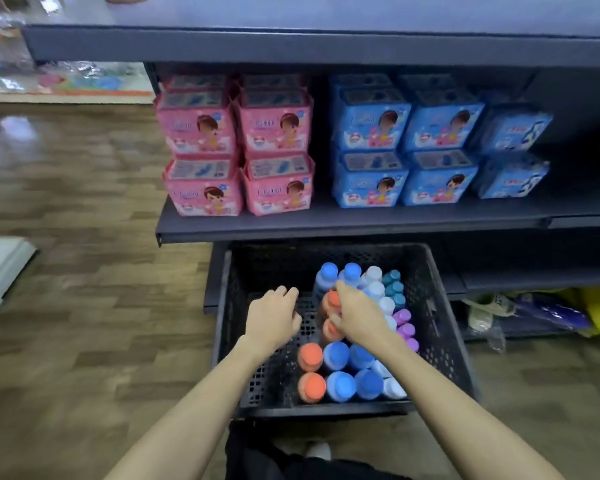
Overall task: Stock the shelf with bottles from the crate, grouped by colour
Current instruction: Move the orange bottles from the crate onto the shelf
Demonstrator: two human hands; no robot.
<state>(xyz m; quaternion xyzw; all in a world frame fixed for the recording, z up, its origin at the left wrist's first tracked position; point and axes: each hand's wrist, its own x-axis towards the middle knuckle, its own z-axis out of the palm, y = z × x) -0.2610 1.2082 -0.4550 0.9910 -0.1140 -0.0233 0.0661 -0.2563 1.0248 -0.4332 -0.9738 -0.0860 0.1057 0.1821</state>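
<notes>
Two bare forearms are reaching forward from the bottom edge into the black crate (pixel 444 327) standing on the wood floor (pixel 84 271) below the shelf (pixel 326 223). The left hand (pixel 274 320) is hovering over the crate's bare left half, fingers loosely curled, gripping nothing. The right hand (pixel 357 320) is lying over the orange-capped bottles (pixel 331 301) at the crate's middle; whether it is gripping one cannot be told. Blue-capped bottles (pixel 340 386) are crowding the near edge, purple-capped bottles (pixel 404 322) the right wall. Pink packs (pixel 201 188) and blue packs (pixel 371 188) are sitting on the shelf.
</notes>
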